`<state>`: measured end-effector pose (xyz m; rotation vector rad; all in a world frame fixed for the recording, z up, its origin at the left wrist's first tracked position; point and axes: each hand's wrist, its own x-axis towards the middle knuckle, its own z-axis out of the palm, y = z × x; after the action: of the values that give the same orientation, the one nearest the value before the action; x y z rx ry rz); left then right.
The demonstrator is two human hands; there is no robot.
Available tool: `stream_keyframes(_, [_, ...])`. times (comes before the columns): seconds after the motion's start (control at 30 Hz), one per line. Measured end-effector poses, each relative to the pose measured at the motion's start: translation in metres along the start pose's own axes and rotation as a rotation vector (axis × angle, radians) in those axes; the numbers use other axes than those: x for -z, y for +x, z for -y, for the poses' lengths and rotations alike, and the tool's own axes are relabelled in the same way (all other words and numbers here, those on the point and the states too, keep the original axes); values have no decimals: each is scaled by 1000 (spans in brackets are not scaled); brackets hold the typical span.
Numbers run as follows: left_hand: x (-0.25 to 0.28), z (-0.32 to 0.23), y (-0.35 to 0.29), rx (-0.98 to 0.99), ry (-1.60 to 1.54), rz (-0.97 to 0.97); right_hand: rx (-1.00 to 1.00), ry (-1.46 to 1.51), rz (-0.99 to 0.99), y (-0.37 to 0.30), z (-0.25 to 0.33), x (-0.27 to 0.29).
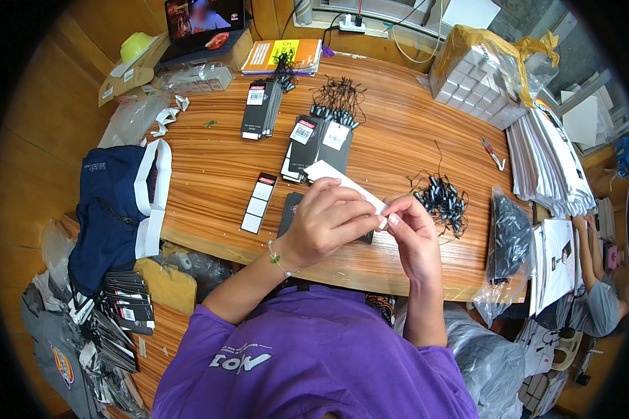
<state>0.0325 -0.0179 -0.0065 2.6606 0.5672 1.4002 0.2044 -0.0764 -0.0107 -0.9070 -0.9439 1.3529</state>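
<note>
In front of my chest, my left hand (328, 220) has its fingers closed around a long white card (346, 183), which looks like a hang tag or a thin stack of them. My right hand (414, 227) pinches the card's lower end with thumb and forefinger. Under my left hand lies a dark hang tag (288, 213), partly hidden. Just beyond are stacked dark hang tags (313, 145) with white barcode labels. Left of my hands lies a narrow tag strip (258, 202) with white panels. Right of them is a tangled pile of black tag strings (442, 202).
Another stack of dark tags (257, 108) stands farther back. Thread snips (494, 153) lie at the right, near stacked white papers (548, 160), a bag of black strings (508, 230) and a box of small white cartons (472, 84). Navy shorts (115, 202) hang over the left edge.
</note>
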Motion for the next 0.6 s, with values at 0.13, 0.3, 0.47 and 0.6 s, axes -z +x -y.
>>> stream_keyframes(0.13, [0, 2, -5, -152, 48, 51, 37, 269, -112, 2, 7, 7])
stream_keyframes(0.3, [1, 6, 7, 58, -300, 76, 242, 641, 86, 11, 21, 17])
stream_keyframes(0.47, [-20, -8, -5, 614, -1033, -47, 261, 934, 155, 22, 21, 7])
stream_keyframes(0.6, [-15, -6, -4, 476, -811, 125, 248, 1056, 185, 26, 21, 1])
